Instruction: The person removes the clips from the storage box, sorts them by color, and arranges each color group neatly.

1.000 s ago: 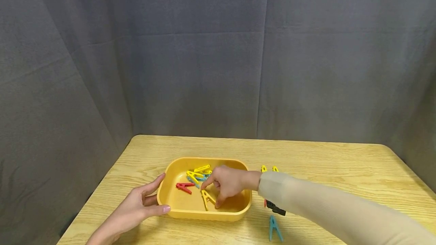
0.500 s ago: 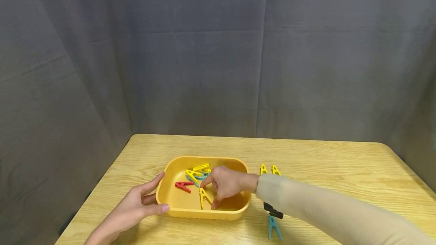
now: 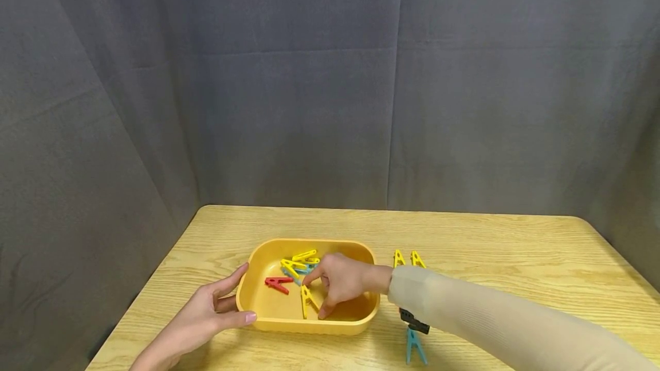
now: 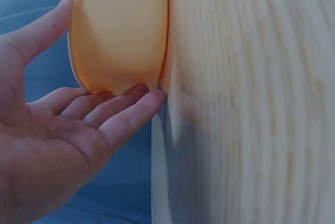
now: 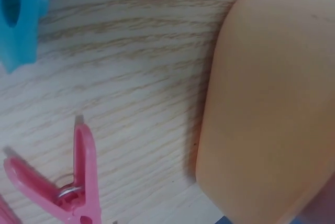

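Observation:
A yellow-orange plastic tub (image 3: 309, 326) stands on the table with several clothespins in it. My left hand (image 3: 206, 309) holds its left end, thumb over the front corner and index finger at the back; in the left wrist view the other fingers lie against the end wall. My right hand (image 3: 340, 279) reaches inside, index finger and thumb around a yellow clothespin (image 3: 305, 298), its legs towards me. Left of this lie a red clothespin (image 3: 278, 284) and a small heap with a yellow clothespin (image 3: 292, 265) and blue ones. In the right wrist view the tub wall hides the right fingertips.
Right of the tub, two yellow clothespins (image 3: 399, 257) and a blue clothespin (image 3: 414, 348) lie on the wooden table (image 3: 490, 239). A red clothespin (image 5: 78, 187) shows in the right wrist view. The right sleeve (image 3: 490, 308) crosses above this side. Grey curtain (image 3: 299, 102) hangs behind.
The yellow clothespin at my right fingers has turned and shifted slightly left, the thumb moving with it. My left hand has stayed on the tub's left end.

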### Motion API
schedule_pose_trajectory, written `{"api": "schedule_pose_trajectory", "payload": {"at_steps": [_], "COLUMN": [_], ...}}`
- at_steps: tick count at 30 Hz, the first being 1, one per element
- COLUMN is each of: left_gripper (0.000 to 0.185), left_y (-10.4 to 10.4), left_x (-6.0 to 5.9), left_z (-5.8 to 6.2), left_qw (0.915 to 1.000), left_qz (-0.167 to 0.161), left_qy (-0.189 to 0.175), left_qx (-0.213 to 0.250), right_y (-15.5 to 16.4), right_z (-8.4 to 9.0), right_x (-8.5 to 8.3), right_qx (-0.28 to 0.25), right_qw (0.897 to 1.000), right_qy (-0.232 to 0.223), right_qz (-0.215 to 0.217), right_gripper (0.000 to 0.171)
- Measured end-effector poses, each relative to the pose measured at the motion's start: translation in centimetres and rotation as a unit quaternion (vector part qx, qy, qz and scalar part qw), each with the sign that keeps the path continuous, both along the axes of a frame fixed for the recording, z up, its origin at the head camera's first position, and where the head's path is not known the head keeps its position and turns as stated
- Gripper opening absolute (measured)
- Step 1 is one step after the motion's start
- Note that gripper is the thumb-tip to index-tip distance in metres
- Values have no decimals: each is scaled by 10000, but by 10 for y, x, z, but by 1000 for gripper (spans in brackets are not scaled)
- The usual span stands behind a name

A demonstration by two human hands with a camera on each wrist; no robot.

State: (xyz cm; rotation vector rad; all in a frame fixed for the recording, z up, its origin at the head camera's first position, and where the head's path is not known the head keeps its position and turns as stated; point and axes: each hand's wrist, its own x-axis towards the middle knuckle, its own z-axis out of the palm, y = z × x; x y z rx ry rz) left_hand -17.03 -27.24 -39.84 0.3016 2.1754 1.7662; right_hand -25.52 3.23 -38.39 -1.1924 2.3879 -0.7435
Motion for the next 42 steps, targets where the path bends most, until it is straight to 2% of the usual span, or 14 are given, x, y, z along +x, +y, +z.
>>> {"api": "schedule_pose_trajectory", "payload": {"at_steps": [5,13,20,23,34,42], "left_gripper": [99,99,99,99,98,97], "left_y": [0,0,-2,-3,-6,-8], "left_x": [-1,-2,-2,-2,-2,-1], "left_z": [0,-1,-1,-2,1,0], "left_qw": [10000,9998,10000,9999,10000,9999], "left_qz": [-2,-60,-9,-86,-7,-13], "left_qy": [33,43,41,10,-68,-129], "left_qx": [-4,162,52,133,52,-8], "right_y": [3,13,23,28,39,52], "right_z": [6,21,29,33,35,41], "right_x": [2,6,8,9,15,18], "right_qx": [-229,-537,-605,-703,-1019,-1040], "right_qw": [9997,9968,9962,9951,9870,9836], "right_qy": [-47,-450,-417,-462,-810,-804], "right_qz": [-82,-380,-459,-514,-946,-1231], "right_gripper": [58,57,56,56,59,55]}}
